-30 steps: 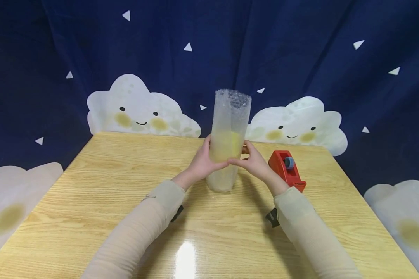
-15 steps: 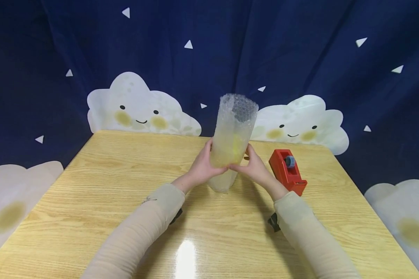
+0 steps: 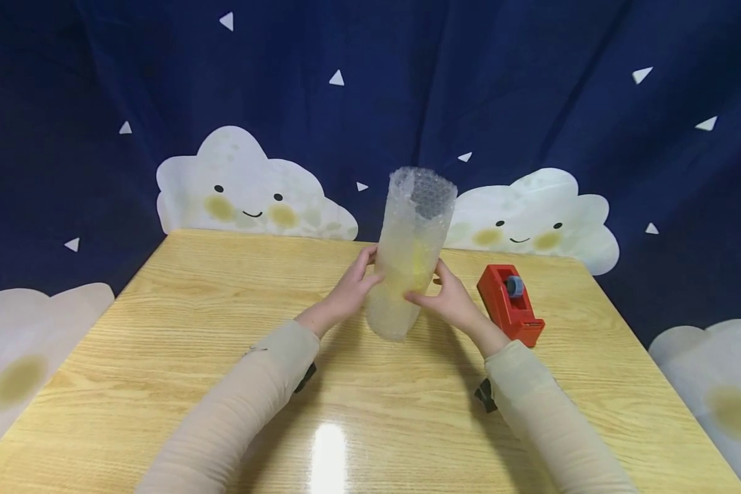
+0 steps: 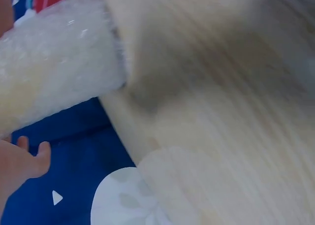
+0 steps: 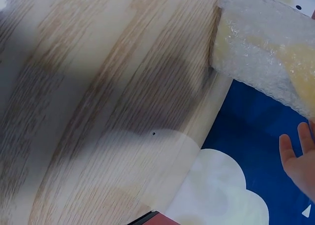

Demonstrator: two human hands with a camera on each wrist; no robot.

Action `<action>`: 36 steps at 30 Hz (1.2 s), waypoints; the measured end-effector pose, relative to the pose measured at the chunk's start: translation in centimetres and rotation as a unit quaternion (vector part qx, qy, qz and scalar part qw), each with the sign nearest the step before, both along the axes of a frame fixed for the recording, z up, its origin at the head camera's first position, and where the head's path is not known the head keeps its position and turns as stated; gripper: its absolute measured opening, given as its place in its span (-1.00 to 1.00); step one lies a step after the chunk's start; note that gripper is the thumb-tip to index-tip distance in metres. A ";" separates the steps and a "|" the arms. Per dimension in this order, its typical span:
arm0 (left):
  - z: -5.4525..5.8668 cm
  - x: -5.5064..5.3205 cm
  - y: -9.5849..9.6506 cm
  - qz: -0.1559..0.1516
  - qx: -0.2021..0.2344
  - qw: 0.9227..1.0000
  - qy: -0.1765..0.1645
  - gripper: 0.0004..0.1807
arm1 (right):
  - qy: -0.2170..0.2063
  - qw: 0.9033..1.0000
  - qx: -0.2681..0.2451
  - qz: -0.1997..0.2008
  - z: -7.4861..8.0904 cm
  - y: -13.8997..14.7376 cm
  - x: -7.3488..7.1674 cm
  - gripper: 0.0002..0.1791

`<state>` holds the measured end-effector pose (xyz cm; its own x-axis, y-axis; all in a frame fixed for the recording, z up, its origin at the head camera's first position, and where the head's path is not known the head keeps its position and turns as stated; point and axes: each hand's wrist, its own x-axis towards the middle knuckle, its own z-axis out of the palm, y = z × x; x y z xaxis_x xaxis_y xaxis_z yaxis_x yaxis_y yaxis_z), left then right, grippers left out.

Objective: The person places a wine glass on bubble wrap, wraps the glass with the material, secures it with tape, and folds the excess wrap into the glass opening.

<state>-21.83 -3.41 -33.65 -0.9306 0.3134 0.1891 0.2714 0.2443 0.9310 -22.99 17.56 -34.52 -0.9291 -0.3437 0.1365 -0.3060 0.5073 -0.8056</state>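
Observation:
A tall roll of bubble wrap (image 3: 401, 261) stands tilted on the table, its open top leaning right. Something yellow shows through its middle. My left hand (image 3: 348, 289) holds the left side, thumb tip at the near edge and fingers partly behind. From the right, my right hand (image 3: 451, 300) grips it with the thumb across the front; most of its fingers are hidden behind. The left wrist view has the wrap (image 4: 74, 57) above the fingers of my left hand (image 4: 19, 166). In the right wrist view, spread fingers (image 5: 305, 136) sit beside the wrap (image 5: 266, 48).
A red tape dispenser (image 3: 510, 305) with a blue tape core stands right of the right hand, close to that forearm. The wooden table (image 3: 370, 425) ends at a dark blue curtain (image 3: 296, 96) printed with white clouds and triangles.
The roll has tipped to the right, its top also leaning toward me. My left thumb has slid back from the front middle to the left edge; the right hand has stayed nearly in place.

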 end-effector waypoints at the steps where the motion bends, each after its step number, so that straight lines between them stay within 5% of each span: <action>1: 0.3 -0.1 0.0 0.010 0.008 1.000 -0.016 -0.46 | 0.000 1.000 0.000 0.000 0.0 0.0 0.0 -0.18; 5: 1.7 -0.6 0.0 0.053 0.019 0.996 -0.074 -0.46 | 0.000 1.000 -0.001 0.004 0.0 0.0 -0.1 -0.18; 11: 2.8 -1.2 0.0 0.094 0.012 0.990 -0.107 -0.41 | 0.000 1.000 0.002 0.012 0.1 0.0 0.0 -0.16; 25: 3.4 -1.2 0.7 0.122 0.002 0.981 -0.153 -0.48 | 0.007 1.000 -0.001 0.008 0.0 -0.1 -0.1 -0.20; 31: 3.4 -1.3 1.2 0.144 -0.013 0.980 -0.139 -0.56 | -0.009 0.999 -0.002 0.031 0.4 0.0 -0.2 -0.19; 36: 3.6 -1.3 1.5 0.160 -0.024 0.980 -0.117 -0.60 | -0.076 0.993 -0.049 0.079 1.8 1.0 -0.6 -0.32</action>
<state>-23.16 -1.86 -30.10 -0.9988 0.0011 -0.0484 -0.0454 0.3267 0.9440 -23.62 18.56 -32.75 -0.8773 -0.4784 0.0387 -0.2463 0.3796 -0.8918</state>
